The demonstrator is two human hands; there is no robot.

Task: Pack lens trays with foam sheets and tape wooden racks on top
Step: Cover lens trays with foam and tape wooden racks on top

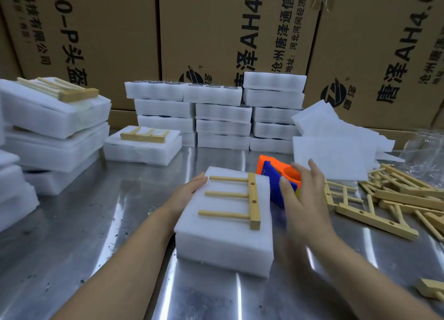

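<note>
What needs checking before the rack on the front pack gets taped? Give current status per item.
1. Wooden rack lies flat on the foam pack: ok.
2. Rack sits inside the pack's top edges: ok.
3. Left hand rests against the pack's left edge to steady it: ok.
4. Right hand grips the tape dispenser: not ok; it is open, just above the dispenser.
5. Tape end free on the dispenser: cannot tell; the hand hides it.
6. Lenses seated under the foam: cannot tell; covered.

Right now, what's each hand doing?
Left hand: open, touching the edge of the foam pack.
Right hand: open, by the tape dispenser, gripping nothing.
</note>
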